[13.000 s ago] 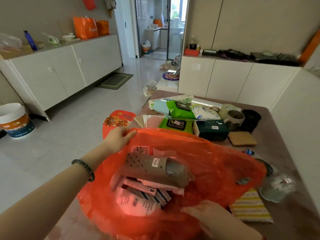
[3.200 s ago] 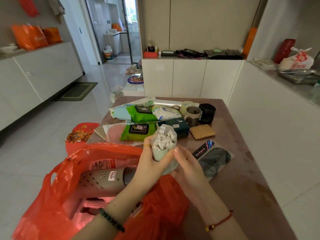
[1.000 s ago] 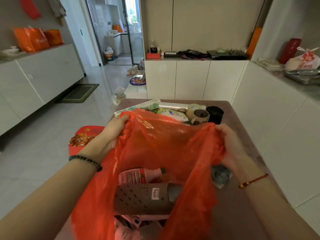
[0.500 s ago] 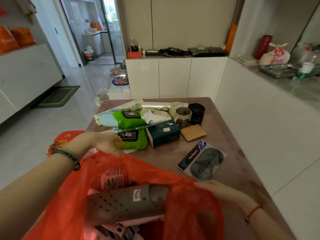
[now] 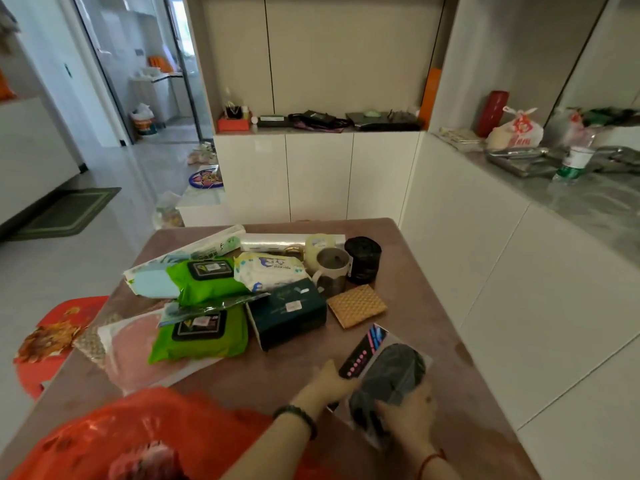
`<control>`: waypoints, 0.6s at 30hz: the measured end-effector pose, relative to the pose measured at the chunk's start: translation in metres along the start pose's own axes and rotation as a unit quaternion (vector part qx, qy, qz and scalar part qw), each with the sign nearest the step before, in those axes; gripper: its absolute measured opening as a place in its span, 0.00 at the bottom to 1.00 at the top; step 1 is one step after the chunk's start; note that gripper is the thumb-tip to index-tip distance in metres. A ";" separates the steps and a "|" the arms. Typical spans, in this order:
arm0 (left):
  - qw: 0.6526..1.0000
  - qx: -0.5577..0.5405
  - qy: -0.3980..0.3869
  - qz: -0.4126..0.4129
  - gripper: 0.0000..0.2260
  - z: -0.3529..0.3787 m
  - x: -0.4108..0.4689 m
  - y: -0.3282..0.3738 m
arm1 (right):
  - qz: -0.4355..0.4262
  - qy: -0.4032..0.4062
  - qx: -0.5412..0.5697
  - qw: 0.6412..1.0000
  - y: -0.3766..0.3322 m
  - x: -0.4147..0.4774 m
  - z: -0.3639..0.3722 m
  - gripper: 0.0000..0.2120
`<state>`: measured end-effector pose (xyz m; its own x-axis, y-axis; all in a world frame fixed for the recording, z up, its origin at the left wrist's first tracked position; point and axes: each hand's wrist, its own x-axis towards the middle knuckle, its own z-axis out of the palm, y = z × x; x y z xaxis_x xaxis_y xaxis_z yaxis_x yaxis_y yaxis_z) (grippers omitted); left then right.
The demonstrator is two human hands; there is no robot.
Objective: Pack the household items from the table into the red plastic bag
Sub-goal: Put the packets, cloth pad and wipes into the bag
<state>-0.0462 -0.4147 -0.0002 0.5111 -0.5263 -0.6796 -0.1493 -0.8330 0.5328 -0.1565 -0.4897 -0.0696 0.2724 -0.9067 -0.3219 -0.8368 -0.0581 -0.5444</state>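
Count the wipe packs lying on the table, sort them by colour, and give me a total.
Green wipe packs: 2
White wipe pack: 1
Total: 3

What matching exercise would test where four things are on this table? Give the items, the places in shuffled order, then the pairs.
Items:
1. mug
2. tan waffle pad
3. clear packet
4. red plastic bag

Places:
A. gripped by the left hand and right hand
B. at the near edge of the table, lower left of the view
C. beside the black roll
D. lying flat, right of the dark box

Pairs: 1-C; 2-D; 3-A; 4-B
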 end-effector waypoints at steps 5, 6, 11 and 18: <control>0.999 0.031 0.024 0.003 0.38 0.010 0.020 -0.008 | 0.076 0.016 0.247 0.966 -0.021 0.000 0.014 0.39; 1.000 -0.018 0.015 0.016 0.38 0.008 0.023 -0.010 | 0.103 -0.002 0.315 0.944 -0.024 -0.003 0.010 0.37; 0.967 -0.242 -0.003 0.075 0.30 -0.011 0.016 -0.011 | 0.010 -0.142 0.400 0.905 -0.039 -0.024 -0.026 0.22; 0.913 -0.378 0.082 0.131 0.20 -0.065 -0.027 -0.025 | -0.180 -0.266 0.305 0.897 -0.084 -0.049 -0.045 0.08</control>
<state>-0.0018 -0.3681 0.0374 0.6710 -0.6064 -0.4268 0.3104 -0.2930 0.9043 -0.1212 -0.4597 0.0267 0.7958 -0.5389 -0.2761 -0.2782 0.0797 -0.9572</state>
